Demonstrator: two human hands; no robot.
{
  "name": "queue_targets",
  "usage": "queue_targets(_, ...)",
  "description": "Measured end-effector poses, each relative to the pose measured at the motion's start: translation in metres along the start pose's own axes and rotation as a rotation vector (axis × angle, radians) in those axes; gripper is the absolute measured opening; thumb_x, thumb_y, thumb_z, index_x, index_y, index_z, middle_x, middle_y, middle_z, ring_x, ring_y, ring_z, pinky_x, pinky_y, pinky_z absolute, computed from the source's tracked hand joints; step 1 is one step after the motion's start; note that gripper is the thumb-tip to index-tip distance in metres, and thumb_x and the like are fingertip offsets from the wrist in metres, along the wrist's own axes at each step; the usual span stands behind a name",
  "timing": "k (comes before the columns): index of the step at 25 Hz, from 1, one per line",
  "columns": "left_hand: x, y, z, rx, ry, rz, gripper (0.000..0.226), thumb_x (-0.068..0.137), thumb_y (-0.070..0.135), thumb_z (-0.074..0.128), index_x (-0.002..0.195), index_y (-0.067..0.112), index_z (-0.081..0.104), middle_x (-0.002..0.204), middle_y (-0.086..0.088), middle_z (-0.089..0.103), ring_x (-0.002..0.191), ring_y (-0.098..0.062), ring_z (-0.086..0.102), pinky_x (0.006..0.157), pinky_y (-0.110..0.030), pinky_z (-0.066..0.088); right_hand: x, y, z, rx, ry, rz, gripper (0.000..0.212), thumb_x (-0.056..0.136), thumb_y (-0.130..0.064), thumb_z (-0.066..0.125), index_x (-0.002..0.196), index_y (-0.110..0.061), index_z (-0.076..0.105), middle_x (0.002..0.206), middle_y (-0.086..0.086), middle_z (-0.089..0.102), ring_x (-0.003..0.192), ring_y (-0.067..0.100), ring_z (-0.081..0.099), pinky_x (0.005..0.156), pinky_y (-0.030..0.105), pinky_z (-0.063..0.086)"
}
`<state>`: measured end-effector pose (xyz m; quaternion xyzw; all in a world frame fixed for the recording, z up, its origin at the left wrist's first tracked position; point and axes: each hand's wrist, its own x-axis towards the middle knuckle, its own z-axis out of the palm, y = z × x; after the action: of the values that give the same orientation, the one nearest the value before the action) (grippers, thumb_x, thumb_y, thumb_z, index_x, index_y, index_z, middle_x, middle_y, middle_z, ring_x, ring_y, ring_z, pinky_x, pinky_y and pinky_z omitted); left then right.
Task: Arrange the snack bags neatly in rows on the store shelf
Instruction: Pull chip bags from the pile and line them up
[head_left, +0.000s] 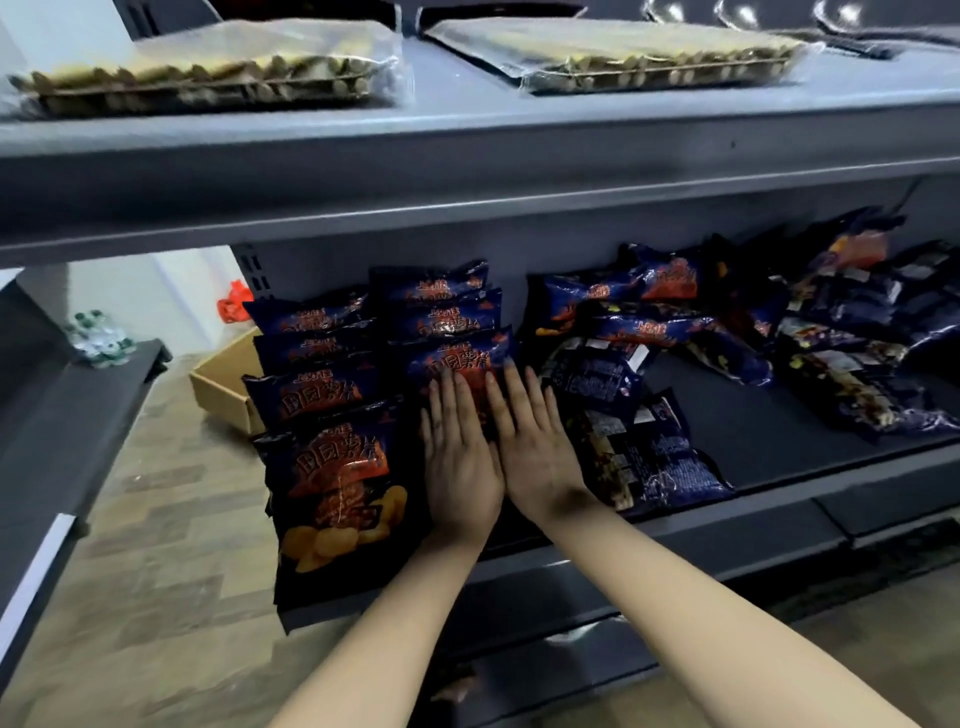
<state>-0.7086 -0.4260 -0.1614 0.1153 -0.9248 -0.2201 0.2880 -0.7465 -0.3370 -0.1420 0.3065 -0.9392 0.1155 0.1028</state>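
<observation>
Dark blue snack bags with red labels lie on the grey store shelf (769, 441). At the left a row of overlapping bags (332, 457) runs from the front edge to the back. Beside it a second row (447, 317) reaches back from my hands. My left hand (460, 457) and my right hand (535, 441) lie flat, fingers straight, side by side on the front bag (467, 366) of that second row, pressing it down. A loose bag (644, 457) lies face down just right of my right hand. A jumbled heap of bags (810, 332) fills the back right.
An upper shelf (467, 156) overhangs the bags and carries two clear-wrapped flat trays (208, 73). A neighbouring shelf unit (67, 415) stands at the left. An open cardboard box (228, 384) sits on the wooden floor behind the shelf end.
</observation>
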Motion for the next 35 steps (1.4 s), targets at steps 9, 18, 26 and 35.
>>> queue_targets(9, -0.004, 0.030, -0.005, -0.146, 0.140, 0.148, 0.054, 0.085, 0.020, 0.038, 0.139, 0.012, 0.034, 0.147, -0.007, 0.036, 0.139, -0.019, 0.025, 0.118, -0.041, 0.010, -0.036, 0.089, -0.077, 0.025, 0.069, 0.079, 0.081, 0.090, -0.023, 0.046, 0.148, -0.016, -0.010, 0.157, 0.005, -0.014, 0.143, 0.021, -0.018, 0.116, 0.044, -0.012)
queue_targets(18, -0.008, 0.132, 0.035, -0.044, -0.369, 0.250, 0.057, 0.088, 0.051, 0.030, 0.137, 0.022, 0.041, 0.148, 0.005, 0.033, 0.139, -0.015, 0.023, 0.114, -0.031, 0.020, -0.082, 0.173, -0.063, 0.100, -0.028, 0.003, 0.078, 0.084, -0.056, 0.022, 0.150, -0.018, 0.008, 0.157, -0.003, -0.006, 0.144, 0.014, -0.008, 0.115, 0.037, -0.008)
queue_targets(26, -0.017, 0.133, 0.053, 0.116, -0.492, 0.324, 0.065, 0.095, 0.054, 0.018, 0.149, 0.023, 0.002, 0.154, 0.015, -0.015, 0.137, -0.003, -0.028, 0.112, -0.031, -0.013, -0.090, 0.190, -0.038, 0.352, -0.144, -0.009, 0.071, 0.085, -0.056, 0.016, 0.150, -0.029, 0.006, 0.159, -0.009, 0.005, 0.145, 0.010, 0.005, 0.117, 0.040, 0.001)
queue_targets(35, -0.016, 0.137, 0.052, 0.083, -0.501, 0.298, 0.073, 0.088, 0.058, 0.011, 0.148, 0.018, 0.017, 0.157, 0.010, 0.011, 0.139, 0.000, -0.017, 0.111, -0.027, -0.014, -0.094, 0.197, -0.039, 0.392, -0.163, -0.073, 0.088, 0.077, -0.061, 0.038, 0.150, -0.026, 0.003, 0.159, -0.004, 0.002, 0.145, 0.012, 0.008, 0.116, 0.041, 0.005)
